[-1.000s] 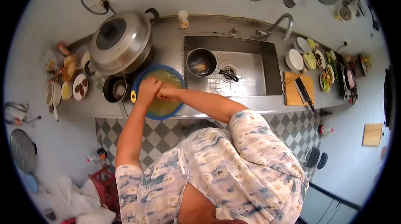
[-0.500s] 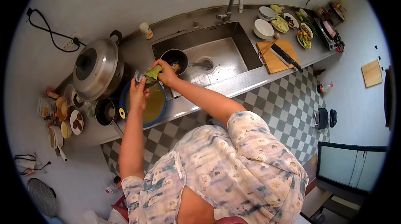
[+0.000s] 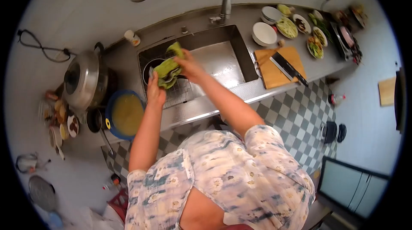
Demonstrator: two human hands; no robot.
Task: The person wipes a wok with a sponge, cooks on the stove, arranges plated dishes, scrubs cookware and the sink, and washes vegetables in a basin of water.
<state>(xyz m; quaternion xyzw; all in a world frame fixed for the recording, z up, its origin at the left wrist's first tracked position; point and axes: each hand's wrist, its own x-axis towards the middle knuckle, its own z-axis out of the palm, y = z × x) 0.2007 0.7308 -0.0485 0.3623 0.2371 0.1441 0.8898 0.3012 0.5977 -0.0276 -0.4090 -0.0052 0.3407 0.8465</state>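
Note:
A crumpled green-and-grey cloth (image 3: 169, 74) is stretched between my two hands over the left part of the steel sink (image 3: 221, 65). My left hand (image 3: 155, 93) grips its lower left side, fingers partly hidden by the folds. On the upper right side, my right hand (image 3: 189, 66) has its fingers closed on the fabric. Behind the cloth, a dark pot (image 3: 148, 73) shows in part inside the sink, above a wire rack (image 3: 180, 92). To the left of my left hand stands a blue basin (image 3: 110, 103) holding cloudy yellowish liquid.
A large lidded steel pot (image 3: 86, 77) and a small saucepan (image 3: 94, 120) stand left. Right of the sink lie a wooden cutting board (image 3: 270, 73) and a black-handled cleaver (image 3: 283, 67). White bowls (image 3: 264, 34) and plates of vegetables sit beyond. The faucet (image 3: 226, 4) rises behind.
Both hands have moved right with the cloth, from above the blue basin to above the sink. The cloth is more spread out now. My view has shifted slightly.

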